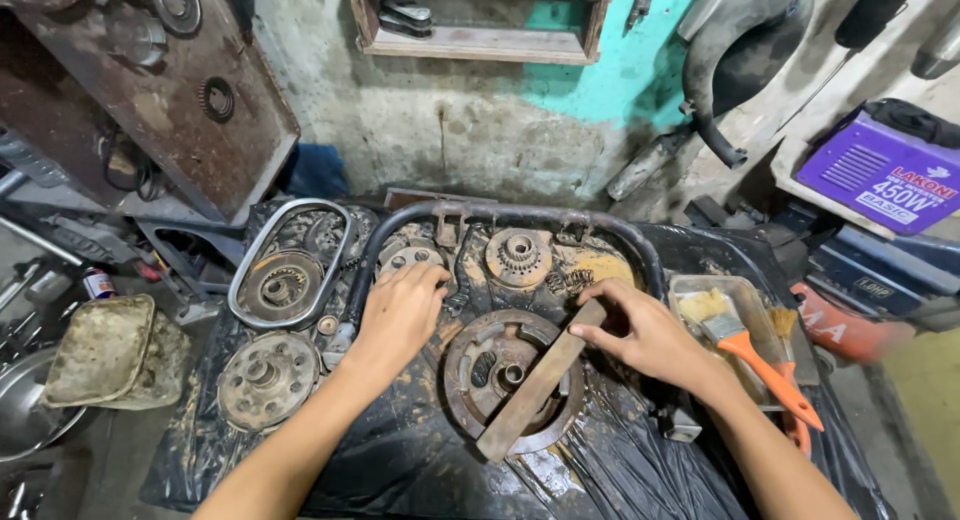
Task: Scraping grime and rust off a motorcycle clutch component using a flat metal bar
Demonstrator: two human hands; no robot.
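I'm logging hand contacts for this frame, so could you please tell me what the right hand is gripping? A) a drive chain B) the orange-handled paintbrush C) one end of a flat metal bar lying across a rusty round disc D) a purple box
C: the right hand grips the upper end of the flat metal bar, which lies across the rusty round disc.

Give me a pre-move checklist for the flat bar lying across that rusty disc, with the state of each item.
1. Right hand on the upper end of the flat bar: ok.
2. Bar lies across the rusty disc: ok.
3. Left hand clear of the disc, resting on a smaller part behind it: ok.
4. Disc flat on the black plastic sheet: ok.
5. Bar engaged with the disc's hub: cannot tell.
6. Orange-handled brush close by the right wrist: not ok.
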